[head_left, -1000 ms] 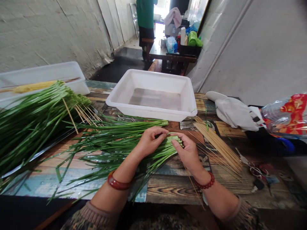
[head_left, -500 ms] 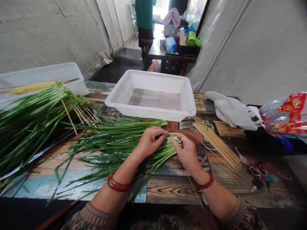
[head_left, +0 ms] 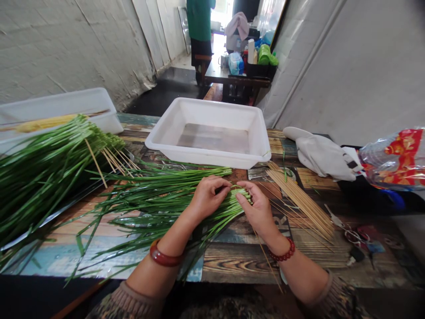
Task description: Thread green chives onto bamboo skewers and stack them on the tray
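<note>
Garlic chives (head_left: 156,195) lie loosely spread across the table, their pale cut ends pointing right. My left hand (head_left: 212,195) is closed in a pinch over the upper edge of these ends; what lies right at its fingertips is small and partly hidden. My right hand (head_left: 257,208) curls around the cut ends from the right, thumb on top of the stalks and index finger reaching toward the left fingertips. A thin bamboo skewer (head_left: 268,259) slants from beneath my right hand toward the table's front edge. Whether it passes through the stalks is hidden.
A white plastic tub (head_left: 209,157) stands ahead. Bundled chives with skewers (head_left: 59,155) are piled left, before another tub (head_left: 109,108). Loose bamboo skewers (head_left: 302,204), scissors (head_left: 353,235), keys (head_left: 355,256) and a white cloth item (head_left: 318,153) lie right. A person (head_left: 199,31) stands behind.
My right index finger has lifted slightly, and the green stalk seen between the fingertips shows less. Both hands otherwise keep their place at the cut ends.
</note>
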### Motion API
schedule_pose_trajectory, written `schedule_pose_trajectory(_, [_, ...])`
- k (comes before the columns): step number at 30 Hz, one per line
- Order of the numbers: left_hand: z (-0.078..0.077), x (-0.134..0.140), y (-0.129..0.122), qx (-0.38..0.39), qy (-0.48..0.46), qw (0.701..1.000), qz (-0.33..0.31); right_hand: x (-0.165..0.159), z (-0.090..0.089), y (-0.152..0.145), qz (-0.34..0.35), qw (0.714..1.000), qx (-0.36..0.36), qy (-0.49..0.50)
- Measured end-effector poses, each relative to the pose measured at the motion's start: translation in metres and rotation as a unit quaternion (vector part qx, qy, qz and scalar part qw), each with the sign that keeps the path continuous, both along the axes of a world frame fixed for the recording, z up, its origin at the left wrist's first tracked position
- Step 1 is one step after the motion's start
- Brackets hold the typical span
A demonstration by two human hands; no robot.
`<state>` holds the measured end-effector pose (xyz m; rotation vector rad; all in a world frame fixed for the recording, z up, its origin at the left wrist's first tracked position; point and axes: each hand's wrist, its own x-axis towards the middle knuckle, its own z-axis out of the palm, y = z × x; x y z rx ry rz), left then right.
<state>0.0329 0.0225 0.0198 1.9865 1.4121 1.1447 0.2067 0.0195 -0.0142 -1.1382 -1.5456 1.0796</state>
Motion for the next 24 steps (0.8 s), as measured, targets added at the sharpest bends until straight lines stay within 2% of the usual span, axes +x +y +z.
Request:
schedule_pose_trajectory(16, [-0.0004,-0.0021,0.0025,-0.004,0.020,0.998,-0.052,0.0007,-0.0019,0.0008,0.004,1.000,0.009,-0.012])
schedule_pose_trajectory(24, [0.0031,-0.0014,-0.0028,-0.089,-0.053,0.992,-0.068,0.0010,0.0026,0.0002,0.007,0.999,0.028,-0.028])
